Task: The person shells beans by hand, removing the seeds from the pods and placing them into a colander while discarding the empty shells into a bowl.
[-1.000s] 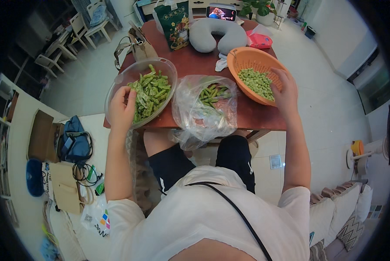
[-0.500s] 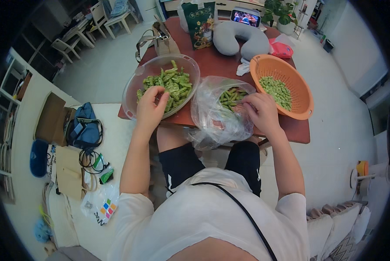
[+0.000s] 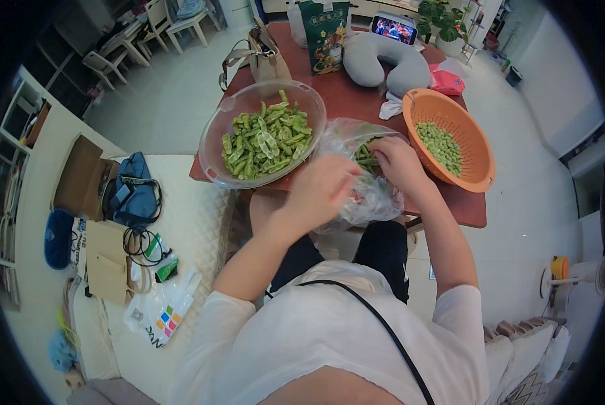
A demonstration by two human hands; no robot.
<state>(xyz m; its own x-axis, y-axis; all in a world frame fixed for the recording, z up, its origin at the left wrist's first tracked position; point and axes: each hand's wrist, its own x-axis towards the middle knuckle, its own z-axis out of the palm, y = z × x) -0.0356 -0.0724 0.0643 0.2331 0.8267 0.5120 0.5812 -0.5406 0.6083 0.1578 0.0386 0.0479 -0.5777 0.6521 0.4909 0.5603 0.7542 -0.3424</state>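
A clear plastic bag (image 3: pixel 356 209) of green bean pods (image 3: pixel 366 158) lies at the table's near edge. My right hand (image 3: pixel 400 162) dips into its mouth, fingers bent and closed against the pods; what is pinched there is hidden. Over the bag's left side hovers my left hand (image 3: pixel 321 191), somewhat blurred, fingers loosely apart and with nothing visible in them. To the left a translucent bowl (image 3: pixel 215 158) holds a heap of green pods and split shells (image 3: pixel 269 138). An orange colander (image 3: pixel 474 145) at right contains shelled green beans (image 3: pixel 439 148).
Farther back on the red-brown table (image 3: pixel 292 61) stand a beige handbag (image 3: pixel 269 61), a green package (image 3: pixel 325 40), a grey neck pillow (image 3: pixel 377 64), a lit phone (image 3: pixel 393 29) and a pink packet (image 3: pixel 446 81). A pale couch (image 3: pixel 188 202) at left carries bags and cables.
My left hand has left the bowl and swung right to the bag. My right hand has reached further into the bag's mouth. The whole view has shifted slightly.
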